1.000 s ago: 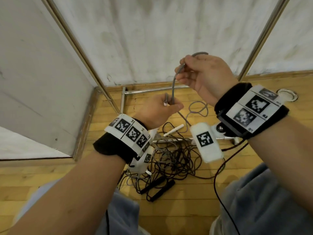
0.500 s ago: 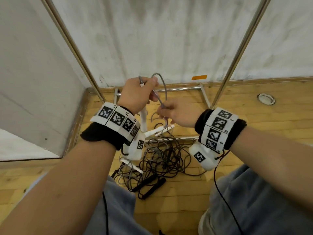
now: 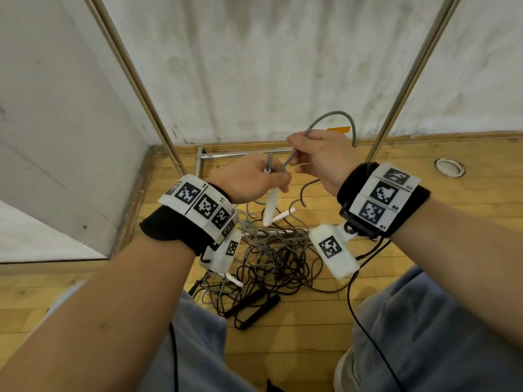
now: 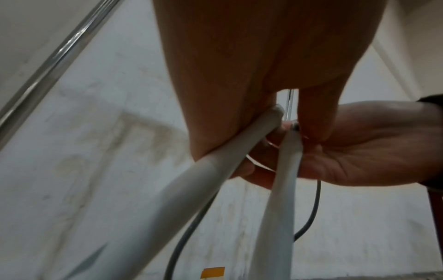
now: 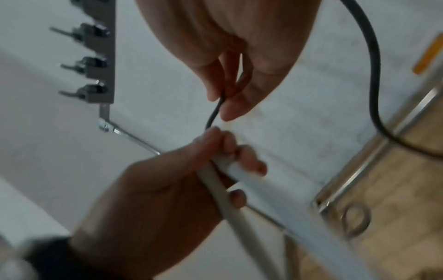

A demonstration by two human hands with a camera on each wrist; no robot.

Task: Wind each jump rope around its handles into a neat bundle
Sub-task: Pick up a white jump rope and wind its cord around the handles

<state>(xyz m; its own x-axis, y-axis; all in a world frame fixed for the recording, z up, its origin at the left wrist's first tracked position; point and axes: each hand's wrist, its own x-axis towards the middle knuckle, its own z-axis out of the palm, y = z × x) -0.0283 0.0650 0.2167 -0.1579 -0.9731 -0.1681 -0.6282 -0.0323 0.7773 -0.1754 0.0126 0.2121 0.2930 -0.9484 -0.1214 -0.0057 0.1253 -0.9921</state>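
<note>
So we're only just getting going on the winding here. Our left hand (image 3: 249,179) is gripping the two slim white plastic handles (image 3: 271,205) of the grey jump rope, fingers curled round their tops with the ends fanning apart below the fist, up in the air above the wooden floor (image 3: 311,335). Our right hand (image 3: 319,157) is pinching the thin grey cord (image 3: 334,114) between thumb and fingertips right beside the left fist, with a loop arching up over it. As far as we can tell no turns are sitting on the handles yet, so basically the whole wrap is left. Then there's the tangled heap of black and grey ropes (image 3: 277,256) lying on the floor in front of our knees, near the wall corner, plus a pair of black foam handles (image 3: 254,306) at its near edge, all still loose. Compared with half a second ago, we're swapping heights: the left hand is dropping lower and the right is coming up above it, carrying the loop over.
</note>
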